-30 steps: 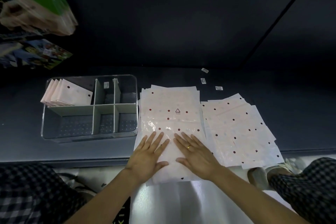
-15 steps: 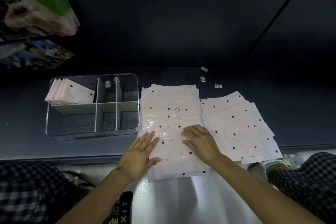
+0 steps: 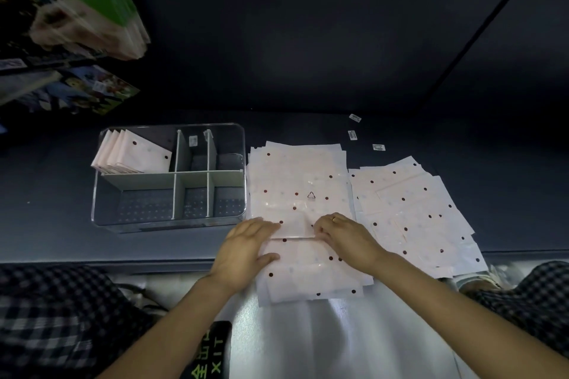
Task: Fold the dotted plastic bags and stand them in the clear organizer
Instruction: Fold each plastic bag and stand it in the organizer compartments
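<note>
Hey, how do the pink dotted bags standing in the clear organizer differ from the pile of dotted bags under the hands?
The folded dotted bags in the clear organizer stand on edge, leaning in its back-left compartment; the flat pile of dotted bags lies spread on the dark counter. The folded ones look far smaller, while the pile's sheets are full-size. Nothing touches the folded ones; the left hand and right hand press on the pile. Both are pale pink plastic with dark red dots.

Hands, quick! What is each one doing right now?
Left hand: fingers straight, pressing flat on the top dotted bag of the middle stack.
Right hand: fingertips curled on the same bag's fold; whether they pinch it cannot be told.
</note>
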Motion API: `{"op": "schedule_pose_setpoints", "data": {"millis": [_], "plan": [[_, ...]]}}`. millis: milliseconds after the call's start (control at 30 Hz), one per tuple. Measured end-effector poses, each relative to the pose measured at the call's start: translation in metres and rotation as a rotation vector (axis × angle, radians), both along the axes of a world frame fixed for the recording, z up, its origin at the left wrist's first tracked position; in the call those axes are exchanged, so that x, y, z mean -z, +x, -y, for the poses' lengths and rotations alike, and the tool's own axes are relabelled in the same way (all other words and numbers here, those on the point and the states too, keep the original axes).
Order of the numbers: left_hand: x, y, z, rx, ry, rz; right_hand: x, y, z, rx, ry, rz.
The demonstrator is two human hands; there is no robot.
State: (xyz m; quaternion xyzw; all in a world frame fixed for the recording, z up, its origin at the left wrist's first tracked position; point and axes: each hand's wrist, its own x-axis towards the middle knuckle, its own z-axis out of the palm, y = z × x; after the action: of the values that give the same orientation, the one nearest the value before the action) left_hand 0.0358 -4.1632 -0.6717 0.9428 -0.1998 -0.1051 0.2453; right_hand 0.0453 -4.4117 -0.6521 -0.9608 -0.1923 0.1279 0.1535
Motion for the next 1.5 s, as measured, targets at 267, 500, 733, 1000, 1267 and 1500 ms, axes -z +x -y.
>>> {"op": "schedule_pose_setpoints", "data": {"millis": [267,500,733,1000,1267,1500], "plan": [[-0.019,-0.003,0.005,0.043,-0.034,-0.285,-0.047,-0.003,0.016,-0.035,0.102,-0.512],[-0.034,0.004,0.01,-0.206,-0.208,-0.249,-0.057,0.012,0.006,0.119,-0.005,-0.286],[-0.031,-0.013,0.023,0.032,-0.114,0.328,-0.035,0.022,-0.009,0.166,-0.073,-0.123],[0.014,-0.042,0.027,0.332,0.337,-0.016,-0.002,0.025,-0.032,0.137,-0.123,-0.218],[0.023,-0.04,0.02,0.38,0.335,-0.012,0.001,0.039,-0.037,0.122,-0.169,-0.378],[-0.023,-0.025,0.024,-0.231,-0.341,0.096,-0.041,0.036,-0.024,0.32,0.224,-0.472]]}}
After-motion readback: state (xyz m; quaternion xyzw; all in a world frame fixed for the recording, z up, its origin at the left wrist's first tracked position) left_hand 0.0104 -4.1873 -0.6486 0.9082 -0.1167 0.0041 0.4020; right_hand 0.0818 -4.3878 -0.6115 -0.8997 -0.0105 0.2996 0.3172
